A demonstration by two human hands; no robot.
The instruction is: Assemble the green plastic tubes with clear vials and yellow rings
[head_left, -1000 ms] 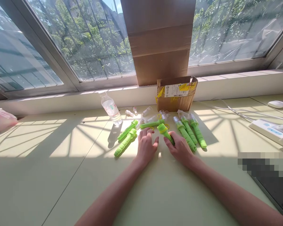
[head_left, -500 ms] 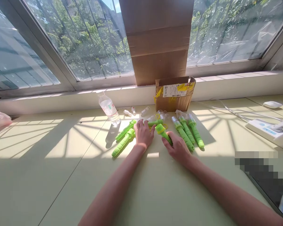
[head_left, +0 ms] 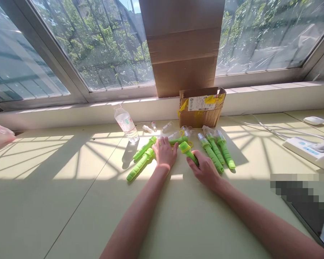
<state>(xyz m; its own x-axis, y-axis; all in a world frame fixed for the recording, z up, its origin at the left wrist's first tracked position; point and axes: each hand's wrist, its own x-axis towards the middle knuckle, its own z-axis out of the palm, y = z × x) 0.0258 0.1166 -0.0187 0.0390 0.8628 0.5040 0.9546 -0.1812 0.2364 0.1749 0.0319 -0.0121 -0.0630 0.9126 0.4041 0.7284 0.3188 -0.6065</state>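
My right hand (head_left: 205, 168) is wrapped round a green tube (head_left: 188, 152) with a ribbed top, tilted toward the window. My left hand (head_left: 165, 153) lies with its fingers apart over the middle of the pile, beside another green tube (head_left: 178, 139) and clear plastic caps (head_left: 167, 127). Two green tubes lie just left of it, the nearer one (head_left: 139, 166) slanting toward me. Right of my right hand, three green tubes with clear ends (head_left: 226, 153) lie side by side. What my left fingertips touch is hard to see.
An open cardboard box (head_left: 200, 112) stands behind the tubes. A water bottle (head_left: 126, 124) and small white pieces (head_left: 147, 128) are at back left. A power strip (head_left: 307, 149) with cables lies right, a pixelated dark object (head_left: 307, 208) nearer. A pink bag (head_left: 0, 136) sits far left.
The view has shifted slightly. The near left green tube has slid a little toward the lower left; my right hand keeps its hold on the tube.
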